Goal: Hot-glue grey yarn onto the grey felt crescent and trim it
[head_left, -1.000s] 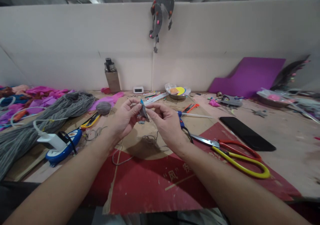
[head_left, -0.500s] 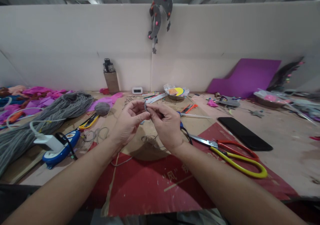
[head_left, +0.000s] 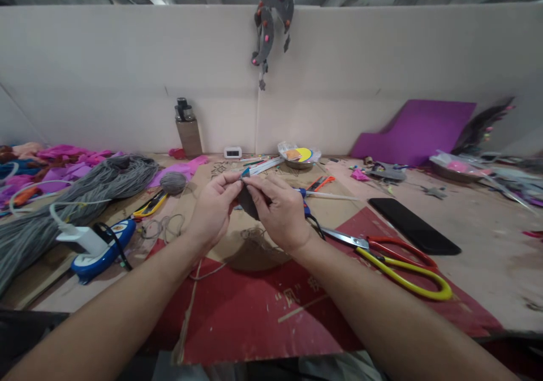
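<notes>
A small dark grey piece, felt-like in look point(head_left: 248, 201), is pinched between my two hands above the cardboard point(head_left: 224, 211). My left hand point(head_left: 216, 203) grips its left upper edge with thumb and forefinger. From the other side my right hand point(head_left: 282, 206) closes on the same piece, thumb laid over its face. A bit of blue shows at the top edge by the fingertips; what it is I cannot make out. Below the hands lies loose grey yarn point(head_left: 257, 237). To the right of my right hand rest scissors point(head_left: 382, 251) with one red and one yellow handle.
A black phone point(head_left: 413, 225) lies at right. On the left are a blue power strip point(head_left: 104, 251) with a white plug, a grey yarn hank point(head_left: 97, 194), a yarn ball point(head_left: 173, 183) and a yellow cutter point(head_left: 150, 204). A bowl point(head_left: 299, 157) stands at the back.
The grey piece has been turned in the fingers: earlier it showed as a thin edge, now its broad face hangs down between the hands. The blue bit has come into view on top.
</notes>
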Demonstrator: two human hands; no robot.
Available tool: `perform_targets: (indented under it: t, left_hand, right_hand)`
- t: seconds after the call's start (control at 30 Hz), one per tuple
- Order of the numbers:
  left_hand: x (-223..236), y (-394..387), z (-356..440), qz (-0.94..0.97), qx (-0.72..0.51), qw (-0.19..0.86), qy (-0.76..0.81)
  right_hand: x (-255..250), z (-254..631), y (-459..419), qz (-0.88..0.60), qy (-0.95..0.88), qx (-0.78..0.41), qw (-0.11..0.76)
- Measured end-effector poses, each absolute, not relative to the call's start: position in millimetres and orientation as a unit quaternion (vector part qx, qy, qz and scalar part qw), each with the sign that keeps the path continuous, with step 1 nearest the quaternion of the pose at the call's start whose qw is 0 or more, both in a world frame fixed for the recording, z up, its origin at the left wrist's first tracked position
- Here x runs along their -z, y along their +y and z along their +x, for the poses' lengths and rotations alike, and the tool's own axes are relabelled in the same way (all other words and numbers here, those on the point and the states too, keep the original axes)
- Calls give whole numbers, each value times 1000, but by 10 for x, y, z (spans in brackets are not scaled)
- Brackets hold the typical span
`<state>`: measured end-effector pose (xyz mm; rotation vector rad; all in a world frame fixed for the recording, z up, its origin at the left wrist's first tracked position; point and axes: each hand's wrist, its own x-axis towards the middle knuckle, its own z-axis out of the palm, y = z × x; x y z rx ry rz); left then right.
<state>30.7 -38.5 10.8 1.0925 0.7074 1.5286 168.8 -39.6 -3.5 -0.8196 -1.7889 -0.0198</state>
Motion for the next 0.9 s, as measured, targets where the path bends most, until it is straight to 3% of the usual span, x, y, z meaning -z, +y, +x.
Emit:
perform_targets:
  t: [0.9]
  left_hand:
    - [-150,-428,367,433,-690,502,291]
  right_hand:
    - [-9,1645,-471,-359,-769,11,530]
